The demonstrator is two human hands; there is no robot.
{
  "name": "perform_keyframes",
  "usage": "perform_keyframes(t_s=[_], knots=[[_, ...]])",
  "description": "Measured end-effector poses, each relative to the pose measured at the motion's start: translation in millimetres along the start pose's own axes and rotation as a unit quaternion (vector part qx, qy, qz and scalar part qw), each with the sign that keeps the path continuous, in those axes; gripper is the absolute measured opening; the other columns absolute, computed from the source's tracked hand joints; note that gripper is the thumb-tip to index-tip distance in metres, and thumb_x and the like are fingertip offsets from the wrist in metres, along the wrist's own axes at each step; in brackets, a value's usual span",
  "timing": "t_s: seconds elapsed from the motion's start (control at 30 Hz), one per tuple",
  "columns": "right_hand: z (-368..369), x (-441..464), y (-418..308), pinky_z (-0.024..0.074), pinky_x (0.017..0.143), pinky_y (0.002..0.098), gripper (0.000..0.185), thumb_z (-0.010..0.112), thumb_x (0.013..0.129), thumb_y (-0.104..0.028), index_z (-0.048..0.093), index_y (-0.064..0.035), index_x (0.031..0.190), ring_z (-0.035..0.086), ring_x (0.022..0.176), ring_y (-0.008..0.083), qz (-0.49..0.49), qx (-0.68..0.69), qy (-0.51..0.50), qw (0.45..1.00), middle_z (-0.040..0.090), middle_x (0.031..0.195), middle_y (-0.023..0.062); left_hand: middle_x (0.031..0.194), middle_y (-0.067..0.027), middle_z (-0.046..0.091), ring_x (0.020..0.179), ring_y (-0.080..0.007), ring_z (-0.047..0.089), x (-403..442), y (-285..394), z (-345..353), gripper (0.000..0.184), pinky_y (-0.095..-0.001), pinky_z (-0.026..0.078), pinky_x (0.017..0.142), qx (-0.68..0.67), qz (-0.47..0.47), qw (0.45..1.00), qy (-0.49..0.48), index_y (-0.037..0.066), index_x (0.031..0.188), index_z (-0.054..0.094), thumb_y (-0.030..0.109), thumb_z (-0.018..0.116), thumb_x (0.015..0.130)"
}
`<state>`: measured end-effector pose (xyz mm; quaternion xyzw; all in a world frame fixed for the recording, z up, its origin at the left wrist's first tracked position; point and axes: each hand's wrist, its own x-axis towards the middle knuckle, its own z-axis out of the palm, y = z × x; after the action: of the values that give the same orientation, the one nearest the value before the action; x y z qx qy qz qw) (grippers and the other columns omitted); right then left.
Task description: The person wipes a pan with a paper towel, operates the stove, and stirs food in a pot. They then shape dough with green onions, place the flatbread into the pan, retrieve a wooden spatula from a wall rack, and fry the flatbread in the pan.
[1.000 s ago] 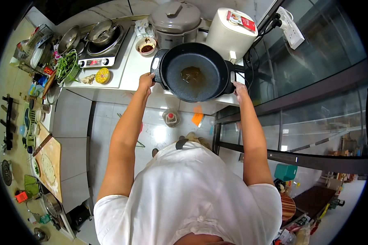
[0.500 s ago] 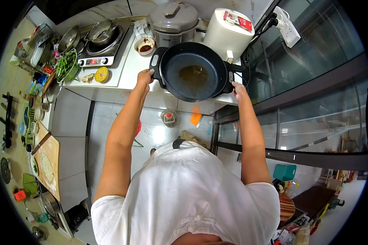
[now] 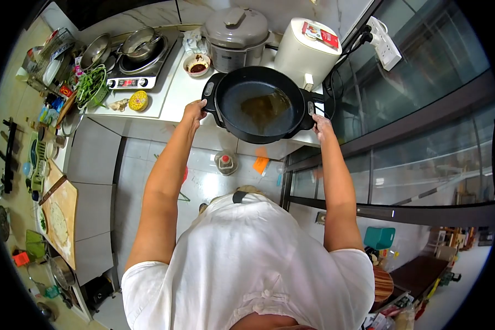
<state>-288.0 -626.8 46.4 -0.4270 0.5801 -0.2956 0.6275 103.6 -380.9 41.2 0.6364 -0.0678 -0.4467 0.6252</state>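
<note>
A wide black two-handled pan [image 3: 236, 104] is held out in front of me over the front of the white counter, slightly tilted. Brownish oil [image 3: 265, 109] pools on its floor, spreading toward the far right wall. My left hand [image 3: 194, 112] is closed around the left handle. On the opposite side, my right hand [image 3: 322, 125] grips the right handle, its fingers partly hidden under it. Just behind the pan stand a grey electric cooker [image 3: 235, 41] and a cream-coloured appliance [image 3: 302, 55]. A small bowl with dark sauce [image 3: 196, 64] sits near the left handle.
To the left is an induction cooktop [image 3: 143, 69] with a steel pot [image 3: 139, 44]. Greens in a basket [image 3: 91, 88] and a cut corn piece [image 3: 138, 100] lie nearby. A floured board [image 3: 60, 214] is far left. On the floor stands a plastic jug [image 3: 225, 163]; windows flank the right.
The pan has come slightly lower in view and tilted, and the oil has spread toward its right side. Both hands keep hold of the handles.
</note>
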Motion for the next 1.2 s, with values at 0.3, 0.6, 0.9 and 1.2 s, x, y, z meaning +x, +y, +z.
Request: perform_keyframes(t_s=[0.3,0.6,0.9,1.2], knots=[[-8,-4,15,0.0337,0.048,0.0247,0.017,0.061,0.084,-0.014,0.061,-0.0018,0.097,0.041,0.051,0.0088,-0.056,0.009,-0.041,0.998,0.051,0.064,-0.0024,0.07,0.0042,0.055,0.057,-0.008,0.046,-2,-17,-11,0.016,-0.0217,0.044,0.056,-0.037,-0.007,0.999,-0.019,0.009,0.098,0.062,0.02,0.058,0.088],[-1,-28,18,0.0321,0.05,0.0165,0.023,0.06,0.086,-0.016,0.06,-0.0077,0.107,0.04,0.056,0.0015,-0.072,0.052,0.002,0.996,0.052,0.072,-0.0089,0.073,0.0061,0.055,0.06,-0.0063,0.045,0,-25,-15,0.017,-0.0204,0.041,0.059,-0.056,0.029,0.996,-0.062,0.009,0.103,0.06,0.019,0.056,0.089],[-11,-16,43,0.0339,0.059,0.0184,0.039,0.062,0.085,-0.02,0.055,-0.0101,0.122,0.045,0.068,0.002,-0.066,0.079,-0.016,0.995,0.057,0.085,-0.01,0.081,0.0059,0.06,0.068,-0.006,0.049,-9,-7,-3,0.021,-0.0227,0.041,0.07,-0.02,0.073,0.995,-0.058,0.009,0.109,0.059,0.018,0.053,0.09],[-8,-17,46,0.0345,0.068,0.0226,0.043,0.062,0.086,-0.022,0.051,-0.0091,0.126,0.046,0.082,0.0055,-0.03,0.096,-0.008,0.995,0.058,0.099,-0.006,0.088,0.0016,0.063,0.074,-0.0073,0.055,-5,7,0,0.024,-0.0228,0.045,0.073,-0.014,0.103,0.992,-0.078,0.004,0.11,0.058,0.017,0.054,0.089]])
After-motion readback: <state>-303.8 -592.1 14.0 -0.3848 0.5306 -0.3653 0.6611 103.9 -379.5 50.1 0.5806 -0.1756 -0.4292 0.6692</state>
